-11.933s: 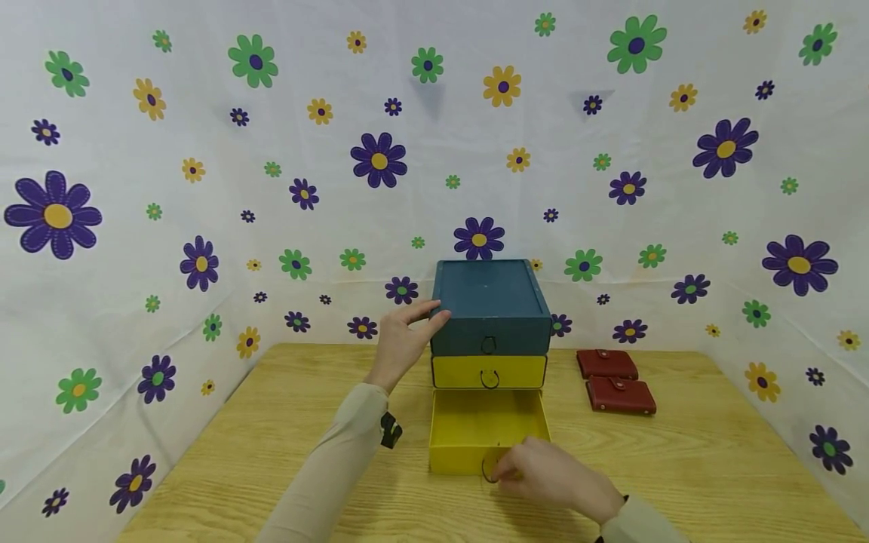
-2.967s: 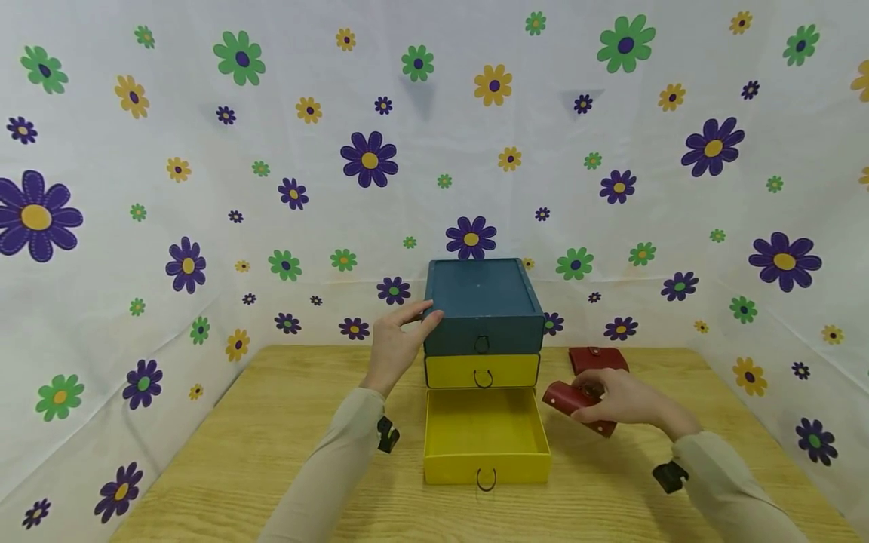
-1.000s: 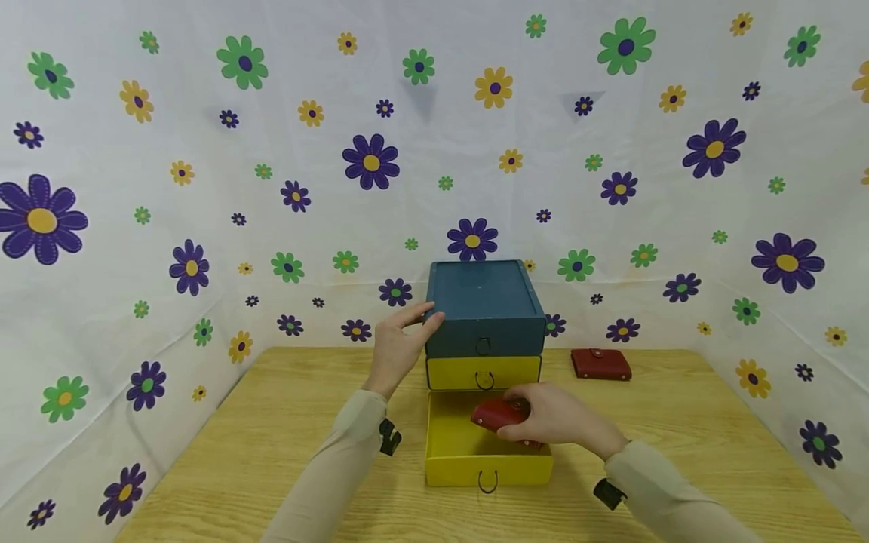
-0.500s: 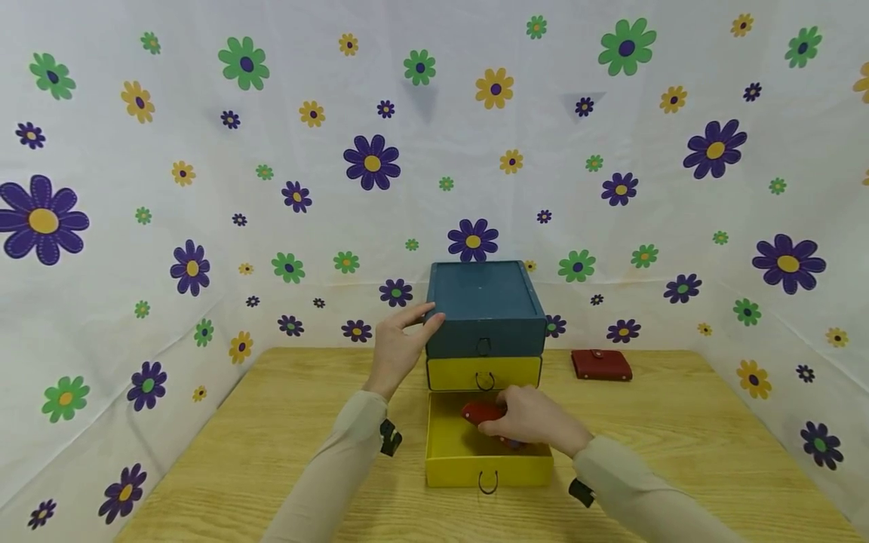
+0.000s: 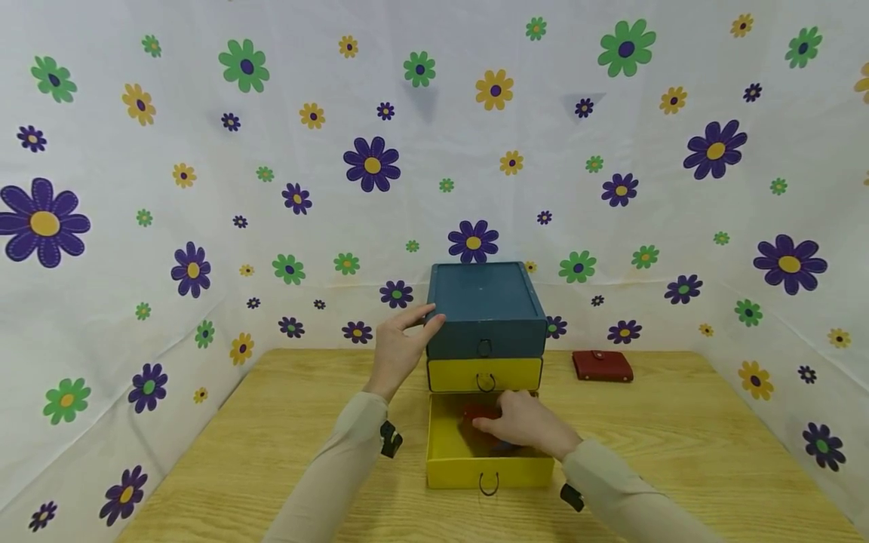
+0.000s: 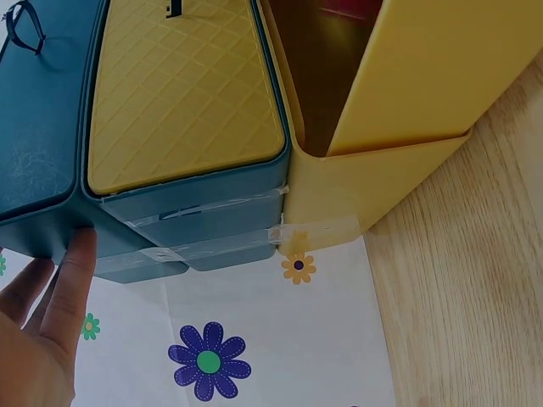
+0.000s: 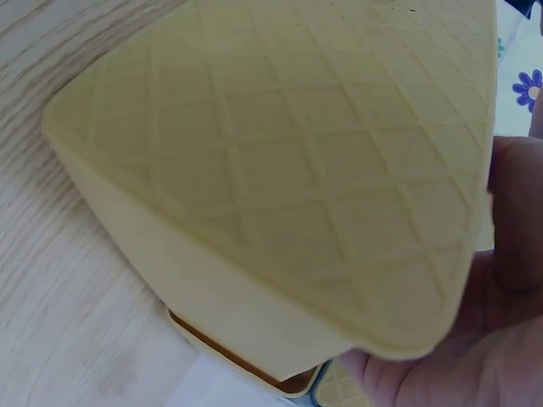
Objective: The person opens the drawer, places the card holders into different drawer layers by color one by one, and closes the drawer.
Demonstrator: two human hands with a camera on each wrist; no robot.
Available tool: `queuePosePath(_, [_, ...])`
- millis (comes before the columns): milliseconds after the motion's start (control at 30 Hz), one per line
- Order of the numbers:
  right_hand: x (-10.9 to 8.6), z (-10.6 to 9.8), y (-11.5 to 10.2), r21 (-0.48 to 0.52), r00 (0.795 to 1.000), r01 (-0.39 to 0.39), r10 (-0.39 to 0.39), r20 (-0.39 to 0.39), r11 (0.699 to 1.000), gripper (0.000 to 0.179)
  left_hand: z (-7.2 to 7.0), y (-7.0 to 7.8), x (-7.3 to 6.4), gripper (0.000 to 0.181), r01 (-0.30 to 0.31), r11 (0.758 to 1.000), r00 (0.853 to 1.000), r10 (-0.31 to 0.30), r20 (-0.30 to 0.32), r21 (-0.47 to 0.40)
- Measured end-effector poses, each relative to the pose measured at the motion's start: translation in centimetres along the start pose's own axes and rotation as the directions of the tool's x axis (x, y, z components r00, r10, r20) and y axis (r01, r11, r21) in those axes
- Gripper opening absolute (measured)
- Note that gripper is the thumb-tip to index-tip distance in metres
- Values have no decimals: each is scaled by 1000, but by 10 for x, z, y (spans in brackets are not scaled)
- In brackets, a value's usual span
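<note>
A small chest of drawers (image 5: 485, 290), blue at the top with yellow drawers below, stands at the back of the table. Its bottom yellow drawer (image 5: 448, 473) is pulled out. My left hand (image 5: 397, 348) rests its extended fingers against the blue upper left side. My right hand (image 5: 532, 424) reaches inside the drawer and holds a red wallet (image 5: 477, 416) low near the bottom, thumb at its near side; the fingers partly hide it. In the right wrist view, the waffle-patterned drawer front (image 7: 280, 170) covers most of that grip.
A second red wallet (image 5: 602, 366) lies on the wooden table (image 5: 686, 445), right of the chest. The middle yellow drawer (image 5: 455, 375) is closed, with a dark ring handle. A white flowered cloth (image 5: 285, 143) hangs behind and at both sides.
My right hand has carried one wallet from the table leftward into the bottom drawer and lowered it. Earlier it was at that drawer's ring handle. My left hand stays at the chest's side.
</note>
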State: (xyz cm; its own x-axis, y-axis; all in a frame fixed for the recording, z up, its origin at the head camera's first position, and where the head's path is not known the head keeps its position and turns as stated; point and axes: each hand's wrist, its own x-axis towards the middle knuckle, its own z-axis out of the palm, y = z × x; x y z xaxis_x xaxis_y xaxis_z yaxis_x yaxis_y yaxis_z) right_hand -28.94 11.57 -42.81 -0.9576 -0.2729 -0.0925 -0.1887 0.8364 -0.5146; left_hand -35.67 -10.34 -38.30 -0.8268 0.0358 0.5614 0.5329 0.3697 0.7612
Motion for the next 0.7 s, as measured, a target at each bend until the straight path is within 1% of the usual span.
queuePosePath(167, [0, -2, 0, 44, 998, 49, -50, 32, 998, 37, 0, 0, -1, 48, 0, 1000, 1000, 0, 1, -9])
queuePosePath(300, [-2, -3, 0, 21, 996, 73, -74, 59, 997, 31, 0, 1, -1, 48, -3, 1000, 1000, 3, -1, -8])
queuePosePath(400, [-3, -3, -1, 16, 993, 93, -94, 78, 996, 31, 0, 1, 0, 48, -8, 1000, 1000, 8, 0, -16])
queuePosePath(533, [-3, -2, -2, 54, 985, 132, -137, 104, 990, 31, 0, 0, 0, 49, -10, 1000, 1000, 10, 0, -14])
queuePosePath(700, [-3, -1, -8, 95, 976, 151, -164, 143, 984, 28, 0, -1, 0, 49, -2, 1000, 1000, 3, 3, -11])
